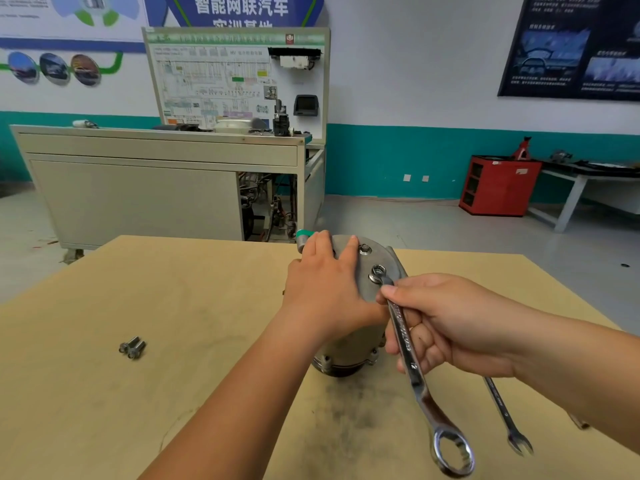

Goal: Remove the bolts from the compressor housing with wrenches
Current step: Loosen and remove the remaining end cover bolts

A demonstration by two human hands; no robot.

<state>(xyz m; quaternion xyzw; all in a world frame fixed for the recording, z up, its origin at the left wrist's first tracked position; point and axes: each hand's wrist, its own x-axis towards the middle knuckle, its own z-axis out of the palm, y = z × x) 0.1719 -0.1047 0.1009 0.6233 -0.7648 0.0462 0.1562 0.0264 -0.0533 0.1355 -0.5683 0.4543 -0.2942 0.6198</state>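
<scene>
**Wrench seated on a housing bolt**

A spare wrench (502, 410) lies on the table (173, 306), with two loose bolts (132, 348) at left. The right hand (440, 323) curls round the wrench (405, 341) mid-shank, its far end on a bolt (378, 271) atop the housing (363, 289), mid-table. The left hand (322, 282), fingers spread, presses it down. The housing looks heavy and rigid but liable to twist; a grip nearer the shank's free end should give more leverage.

the left hand (323, 285) covers much of the compressor housing (349, 348) top.
</scene>
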